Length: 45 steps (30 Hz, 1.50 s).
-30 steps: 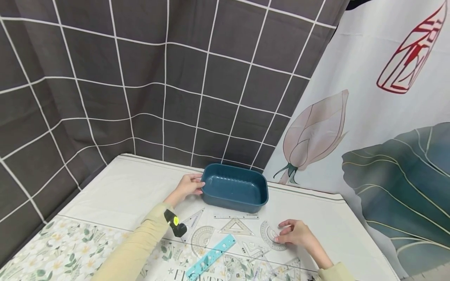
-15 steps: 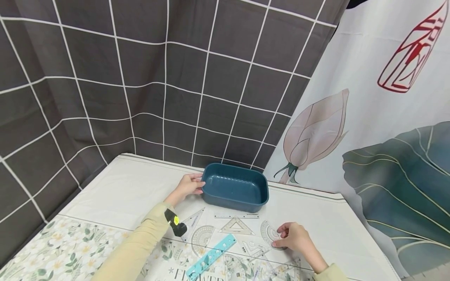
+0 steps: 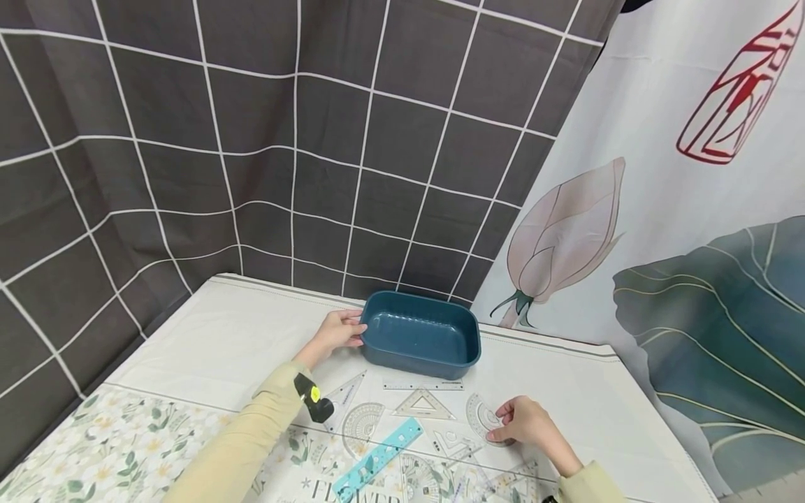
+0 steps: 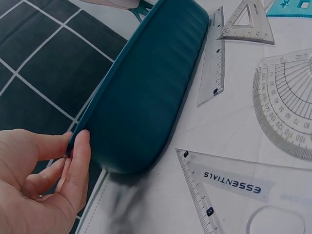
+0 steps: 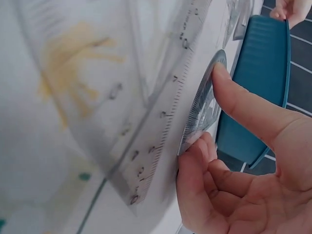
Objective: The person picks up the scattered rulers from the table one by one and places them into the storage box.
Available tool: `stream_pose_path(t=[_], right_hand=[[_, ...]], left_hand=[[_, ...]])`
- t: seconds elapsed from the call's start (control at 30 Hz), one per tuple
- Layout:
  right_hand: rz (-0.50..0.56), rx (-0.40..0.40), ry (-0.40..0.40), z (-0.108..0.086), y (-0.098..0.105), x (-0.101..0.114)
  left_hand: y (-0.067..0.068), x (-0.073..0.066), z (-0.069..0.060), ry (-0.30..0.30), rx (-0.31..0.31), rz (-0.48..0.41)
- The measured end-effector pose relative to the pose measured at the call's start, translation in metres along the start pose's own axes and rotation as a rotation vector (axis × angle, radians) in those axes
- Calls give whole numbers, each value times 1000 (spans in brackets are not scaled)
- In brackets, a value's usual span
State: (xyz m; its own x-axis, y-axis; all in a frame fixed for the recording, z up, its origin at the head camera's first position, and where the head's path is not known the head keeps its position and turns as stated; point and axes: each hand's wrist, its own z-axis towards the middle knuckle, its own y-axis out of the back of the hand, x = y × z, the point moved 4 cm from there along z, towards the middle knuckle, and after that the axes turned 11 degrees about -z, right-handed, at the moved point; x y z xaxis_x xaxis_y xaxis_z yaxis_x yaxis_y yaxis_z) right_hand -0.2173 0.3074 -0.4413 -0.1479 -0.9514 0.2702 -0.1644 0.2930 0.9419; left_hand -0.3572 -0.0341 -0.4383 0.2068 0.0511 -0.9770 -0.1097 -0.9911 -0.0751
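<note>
My left hand [image 3: 336,332] has hold of the bin [image 3: 415,365] at its left end; thumb and fingers are nearly together there, pinching the rim. The bin is dark blue-green and stands upright at the far side of the table [image 3: 270,307], just in front of a dark curtain [image 3: 251,119] with a white grid. My right hand [image 3: 528,423] is on the right, nearer than the bin; its thumb and forefinger are slightly parted and grip the clear right protractor [image 3: 481,419] between them, the other fingers curled; one side of it looks tilted up towards my thumb, though I cannot tell whether all of it is off the table. Close along the bin's near side lies a clear straight ruler [image 3: 423,385]; just nearer is a small triangle [image 3: 421,413]; on the left, near my sleeve, are a clear set square [image 4: 234,187] marked "ESSENTIALS" and another protractor [image 3: 363,424]; a turquoise ruler [image 3: 379,459] lies slantwise nearer still, and more clear pieces overlap at the near right, too faint to sort out.
</note>
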Motion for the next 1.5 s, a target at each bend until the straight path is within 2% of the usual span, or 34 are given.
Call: stream_pose_path(t=[0.2,0.57,0.77,1.1,1.27,1.5], right_hand=[[9,20,-14,1,-1,-2],[42,-8,-29,1,-2,-5],[133,-1,-26,4,-2,-9],[340,138,117,5,1,-20],[390,194,127,8,6,-26],[441,226,170,11,23,-25]], left_hand=[[-1,0,-1,-1,-2,1],[1,2,0,-11,10,-28],[2,-1,-1,-4,26,-46],[0,-2,-4,-2,19,-36],[1,-1,-3,-4,21,-29],[1,-1,-2,-4,18,-36]])
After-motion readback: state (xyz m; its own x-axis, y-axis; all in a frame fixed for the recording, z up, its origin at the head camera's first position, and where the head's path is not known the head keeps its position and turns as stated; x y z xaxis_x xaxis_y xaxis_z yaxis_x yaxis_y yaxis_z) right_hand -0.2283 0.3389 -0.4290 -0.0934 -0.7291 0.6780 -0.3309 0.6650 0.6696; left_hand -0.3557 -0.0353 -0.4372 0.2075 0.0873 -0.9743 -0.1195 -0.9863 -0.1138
